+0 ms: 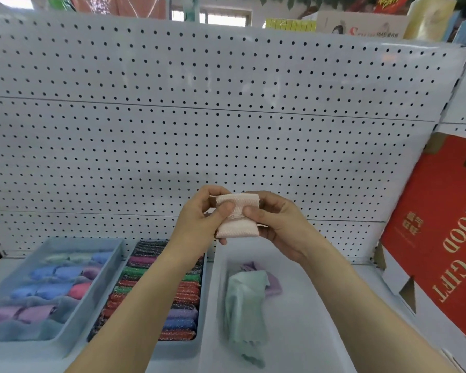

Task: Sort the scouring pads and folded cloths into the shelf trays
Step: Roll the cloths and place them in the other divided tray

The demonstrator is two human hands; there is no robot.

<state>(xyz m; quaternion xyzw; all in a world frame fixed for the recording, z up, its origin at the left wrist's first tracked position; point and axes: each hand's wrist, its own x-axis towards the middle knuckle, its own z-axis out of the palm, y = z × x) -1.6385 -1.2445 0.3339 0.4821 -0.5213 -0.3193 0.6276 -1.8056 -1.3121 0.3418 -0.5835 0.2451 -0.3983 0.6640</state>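
Head cam: left hand [199,222], right hand [277,224] both grip-pinching pink cloth [238,215] above roomy 6 o'clock tray [307,305]; scouring pads [183,292] cram 7 o'clock tray [203,319].

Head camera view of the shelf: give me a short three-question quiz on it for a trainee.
1. True or false: the pink cloth lies in a tray.
2. Which tray holds the scouring pads? A left, B middle, C right.
3. Fill in: the right tray holds a green cloth and a ____ one.
Key: 1 false, the left hand and right hand hold it up in front of the shelf's back panel. 2 B. 3 purple.
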